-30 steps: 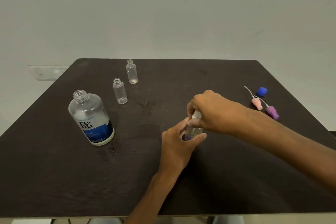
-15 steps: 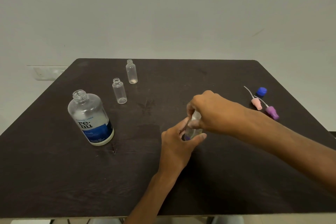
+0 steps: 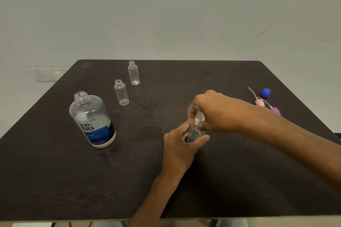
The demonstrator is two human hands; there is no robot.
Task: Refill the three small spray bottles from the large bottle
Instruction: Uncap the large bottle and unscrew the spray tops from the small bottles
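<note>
A small clear spray bottle [image 3: 194, 133] stands at the table's middle. My left hand [image 3: 180, 143] grips its body from the left. My right hand [image 3: 215, 111] curls over its white spray top [image 3: 199, 117] from above. The large bottle [image 3: 92, 120] with a blue label stands uncapped at the left. Two small clear bottles stand uncapped behind it: one [image 3: 121, 92] nearer, one [image 3: 133, 73] farther back.
On the dark table [image 3: 221, 180], at the right edge, lie a blue cap [image 3: 265, 92], a pink spray head [image 3: 259, 102] and a purple spray head [image 3: 275, 111], each spray head with a thin tube. A pale wall rises behind the table.
</note>
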